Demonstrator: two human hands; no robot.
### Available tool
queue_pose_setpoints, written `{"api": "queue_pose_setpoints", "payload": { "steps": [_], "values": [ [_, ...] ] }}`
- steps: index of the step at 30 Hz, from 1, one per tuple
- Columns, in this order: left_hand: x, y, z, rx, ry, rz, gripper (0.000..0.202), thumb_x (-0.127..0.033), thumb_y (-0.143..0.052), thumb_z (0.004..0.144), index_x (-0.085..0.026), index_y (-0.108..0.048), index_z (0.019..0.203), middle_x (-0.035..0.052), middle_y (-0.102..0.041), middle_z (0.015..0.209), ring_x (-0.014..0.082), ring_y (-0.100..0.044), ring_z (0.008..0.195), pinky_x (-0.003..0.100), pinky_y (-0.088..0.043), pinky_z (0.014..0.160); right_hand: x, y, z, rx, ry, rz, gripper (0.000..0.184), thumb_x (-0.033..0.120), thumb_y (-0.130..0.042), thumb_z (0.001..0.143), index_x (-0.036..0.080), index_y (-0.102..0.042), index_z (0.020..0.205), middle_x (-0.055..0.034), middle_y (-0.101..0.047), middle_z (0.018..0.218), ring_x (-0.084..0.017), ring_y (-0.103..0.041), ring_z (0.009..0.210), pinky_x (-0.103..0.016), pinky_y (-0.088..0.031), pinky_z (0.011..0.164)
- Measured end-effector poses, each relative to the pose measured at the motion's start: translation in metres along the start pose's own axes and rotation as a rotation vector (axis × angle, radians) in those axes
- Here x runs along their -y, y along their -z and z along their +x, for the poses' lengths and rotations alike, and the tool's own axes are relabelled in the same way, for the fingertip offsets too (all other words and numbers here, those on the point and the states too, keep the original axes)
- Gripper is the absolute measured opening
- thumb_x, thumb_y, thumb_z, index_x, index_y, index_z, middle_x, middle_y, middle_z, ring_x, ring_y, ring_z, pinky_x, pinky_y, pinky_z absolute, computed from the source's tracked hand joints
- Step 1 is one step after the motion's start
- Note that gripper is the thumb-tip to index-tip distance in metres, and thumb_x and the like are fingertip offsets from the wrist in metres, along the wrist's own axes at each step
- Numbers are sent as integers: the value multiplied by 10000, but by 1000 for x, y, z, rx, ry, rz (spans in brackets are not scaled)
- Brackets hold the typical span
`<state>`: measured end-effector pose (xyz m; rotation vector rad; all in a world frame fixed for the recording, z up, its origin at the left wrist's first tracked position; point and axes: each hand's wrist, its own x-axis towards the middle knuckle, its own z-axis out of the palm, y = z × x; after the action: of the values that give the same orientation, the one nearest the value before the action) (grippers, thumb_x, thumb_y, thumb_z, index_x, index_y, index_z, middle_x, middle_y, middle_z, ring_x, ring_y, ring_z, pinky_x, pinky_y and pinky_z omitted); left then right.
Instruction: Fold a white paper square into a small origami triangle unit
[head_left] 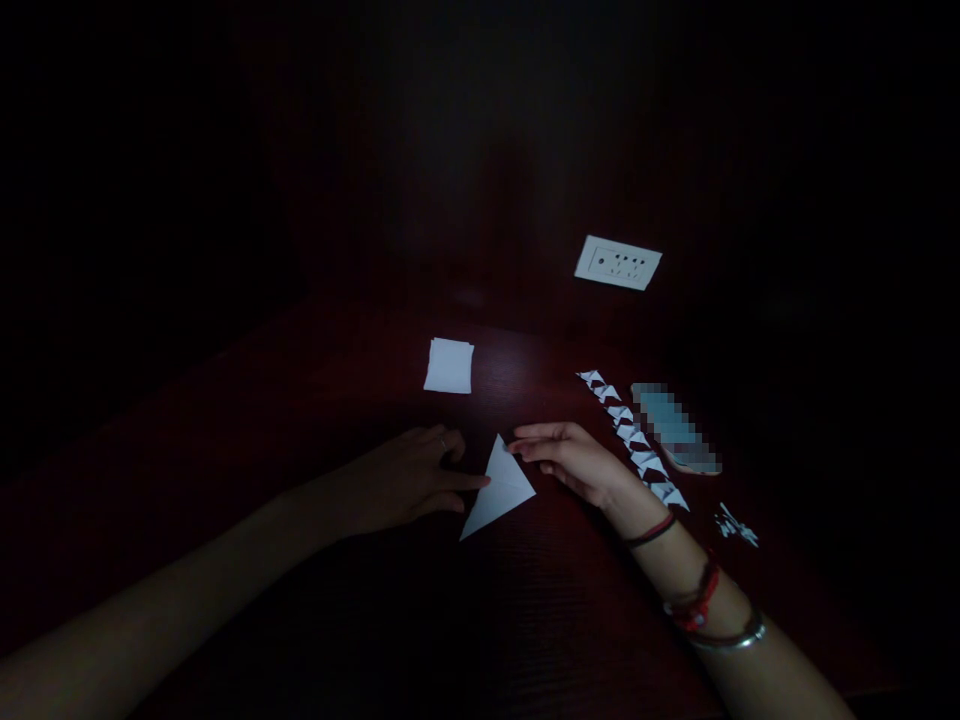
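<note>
A white sheet of paper (pixel 504 492), folded into a triangle with a crease line across it, lies on the dark reddish table. One finger of my left hand (pixel 420 475) rests on its left edge; the thumb is stretched out and the other fingers are partly bent. By the triangle's upper tip is my right hand (pixel 574 460), its fingers extended and slightly apart, the fingertips at or just beside the paper's edge. Neither hand grips anything that I can see.
Beyond my hands sits a stack of white square papers (pixel 449 366). To the right runs a row of small folded paper pieces (pixel 630 436), beside a phone (pixel 675 428) and some thin white scraps (pixel 736 525). A socket plate (pixel 618 263) is on the back wall.
</note>
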<state>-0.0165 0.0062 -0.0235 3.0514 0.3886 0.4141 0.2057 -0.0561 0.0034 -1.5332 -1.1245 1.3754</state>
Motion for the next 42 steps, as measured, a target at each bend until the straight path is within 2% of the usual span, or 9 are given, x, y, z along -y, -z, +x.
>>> {"api": "queue_pose_setpoints", "payload": {
  "steps": [7,12,17,23,27,29,34,39,42],
  "values": [
    [4,1,2,7,-73,26,330,-407,-442,861,-384,-452,1191,22,-453,889,150,-400,752,246,-326,691,-2,0,3,-109,70,55,376,75,-611,631,119,-568,1002,-93,-606,1019,-96,-568,720,-192,-422,541],
    [6,-1,3,24,-60,7,329,-407,-457,854,-404,-452,1183,12,-449,879,147,-405,742,250,-325,694,-3,3,4,34,-11,365,291,74,-579,673,107,-560,962,-88,-630,921,-67,-565,623,-186,-451,558],
    [6,-1,3,45,-75,39,341,-386,-470,853,-413,-437,1190,14,-443,915,150,-405,755,259,-317,702,-3,8,3,161,-8,435,326,73,-614,662,116,-556,979,-69,-623,918,-53,-562,642,-184,-458,619],
    [7,0,4,38,-93,44,338,-353,-476,856,-410,-444,1187,16,-451,916,158,-407,787,261,-311,715,-5,6,3,164,209,-36,311,122,-635,653,145,-609,963,-12,-569,806,-77,-516,675,-224,-430,649],
    [8,-1,5,59,-95,34,369,-323,-486,856,-415,-416,1206,17,-446,924,153,-405,794,257,-310,725,-11,5,8,-52,409,-380,320,143,-677,613,150,-628,929,-35,-534,891,-101,-485,718,-278,-413,732],
    [8,0,5,71,-86,35,388,-311,-504,847,-420,-410,1208,16,-438,928,149,-402,792,250,-312,718,-13,5,9,-84,329,-303,390,118,-667,617,146,-590,998,-45,-542,919,-101,-498,723,-268,-421,717],
    [6,3,6,82,-82,50,383,-299,-518,839,-418,-431,1193,15,-443,927,149,-397,785,256,-313,720,-8,3,3,69,15,78,421,92,-630,655,135,-535,1062,-52,-602,907,-72,-545,677,-162,-413,537],
    [5,4,7,87,-84,59,385,-287,-533,832,-408,-443,1187,19,-442,928,149,-401,792,255,-309,716,-3,5,1,6,7,252,396,31,-641,611,125,-569,989,-56,-619,916,-42,-547,608,-119,-406,468],
    [6,2,7,71,-81,51,383,-291,-534,832,-413,-444,1184,15,-441,935,144,-402,786,248,-309,714,-4,6,2,69,-23,385,400,40,-627,628,117,-548,1013,-75,-635,893,-61,-575,611,-150,-452,521]
  ]
}}
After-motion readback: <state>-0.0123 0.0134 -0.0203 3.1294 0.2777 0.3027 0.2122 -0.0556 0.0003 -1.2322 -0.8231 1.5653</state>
